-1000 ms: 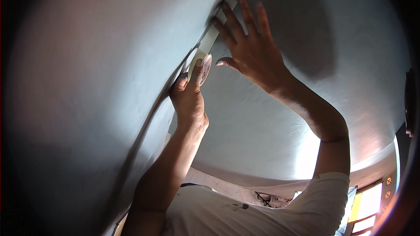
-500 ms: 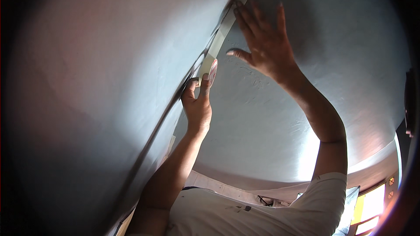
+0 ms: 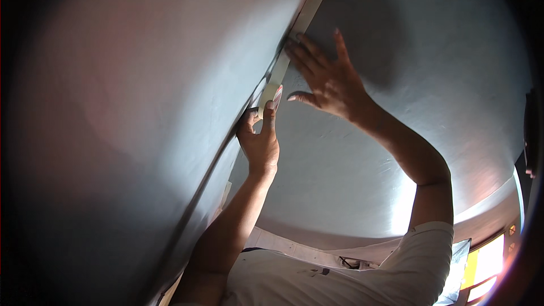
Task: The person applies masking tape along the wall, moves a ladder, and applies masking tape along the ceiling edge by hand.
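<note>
Between the thumb and fingers of my left hand (image 3: 260, 141) is a roll of masking tape (image 3: 267, 99), pale cream with a reddish inner core. A strip of the tape (image 3: 309, 8) runs from the roll up along the seam where two grey surfaces meet. My right hand (image 3: 331, 79) has its fingers spread, the fingertips on or close to the strip just above the roll. Its thumb points toward the roll and holds nothing. The hand is slightly blurred.
A smooth grey surface (image 3: 130, 96) fills the left side. Another grey, curved-looking surface (image 3: 340, 175) spreads behind my arms, with a few scuffs. At the lower right a bright window (image 3: 487, 263) with a yellow edge shows.
My right hand has slid down and left along the tape strip, nearer the roll. The left hand and roll have shifted slightly lower.
</note>
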A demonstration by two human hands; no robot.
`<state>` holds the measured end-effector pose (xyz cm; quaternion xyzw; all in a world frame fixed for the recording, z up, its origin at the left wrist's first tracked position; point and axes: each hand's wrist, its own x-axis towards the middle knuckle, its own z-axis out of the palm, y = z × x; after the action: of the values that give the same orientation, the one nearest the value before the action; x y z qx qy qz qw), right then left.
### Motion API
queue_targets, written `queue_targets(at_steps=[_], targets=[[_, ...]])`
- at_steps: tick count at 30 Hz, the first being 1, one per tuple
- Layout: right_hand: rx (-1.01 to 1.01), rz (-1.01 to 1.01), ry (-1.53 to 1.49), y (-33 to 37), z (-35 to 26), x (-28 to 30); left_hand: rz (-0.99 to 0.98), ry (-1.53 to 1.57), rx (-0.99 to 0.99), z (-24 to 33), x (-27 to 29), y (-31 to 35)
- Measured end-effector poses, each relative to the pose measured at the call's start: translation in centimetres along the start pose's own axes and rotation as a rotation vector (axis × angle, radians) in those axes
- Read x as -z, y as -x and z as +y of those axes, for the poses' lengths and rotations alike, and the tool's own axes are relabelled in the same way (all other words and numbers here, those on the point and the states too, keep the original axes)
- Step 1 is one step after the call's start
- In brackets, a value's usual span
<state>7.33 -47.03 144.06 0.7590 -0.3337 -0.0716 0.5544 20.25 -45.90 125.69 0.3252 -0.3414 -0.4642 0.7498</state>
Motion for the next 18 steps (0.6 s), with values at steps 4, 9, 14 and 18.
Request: queue_targets(at_steps=[4, 9, 14, 18], targets=[[-0.115, -0.072, 0.151, -1.7, 3.6, 3.6, -0.007, 0.050, 0.012, 1.2, 1.1, 0.9], [-0.193, 0.079, 0.338, -3.6, 8.6, 7.5, -0.080, 0.002, 0.026, 3.1, 2.3, 1.5], [-0.159, 0.024, 0.267, -4.3, 3.7, 7.2, -0.070, 0.005, 0.064, 3.9, 3.7, 1.6], [-0.098, 0.014, 0.192, -2.5, 0.3, 6.5, -0.109, 0.032, 0.100, 5.4, 4.0, 2.3]])
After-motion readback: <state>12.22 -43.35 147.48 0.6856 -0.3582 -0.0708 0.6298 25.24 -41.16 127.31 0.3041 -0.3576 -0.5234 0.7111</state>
